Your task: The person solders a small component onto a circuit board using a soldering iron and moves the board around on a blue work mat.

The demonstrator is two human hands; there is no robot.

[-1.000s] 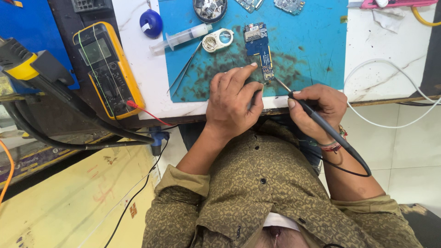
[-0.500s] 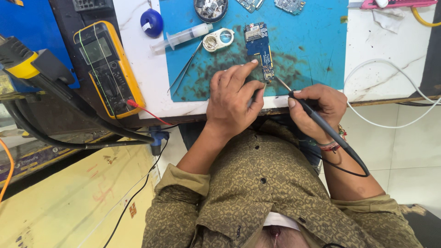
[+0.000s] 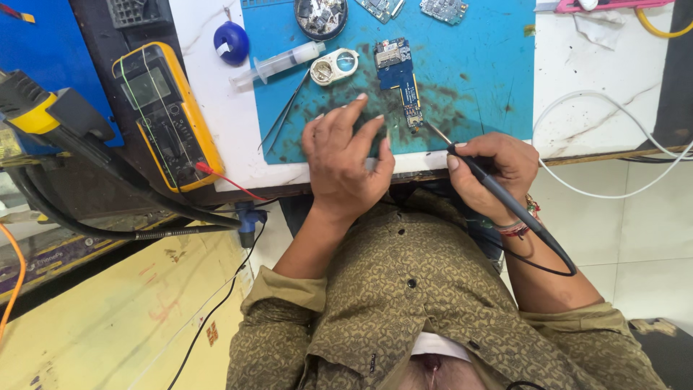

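Observation:
A small blue circuit board lies on a blue work mat. My right hand grips a black soldering iron like a pen, and its tip touches the lower end of the board. My left hand rests on the mat just left of the board, fingers spread and empty, no longer on the board. Tweezers lie on the mat beside that hand.
A yellow multimeter with a red lead sits at the left. A syringe, a white round part, a blue round object, a dish of small parts, more boards and a white cable surround the mat.
My left hand has lifted its fingers off the circuit board and drawn back to the left. The soldering iron tip stays at the board's lower end.

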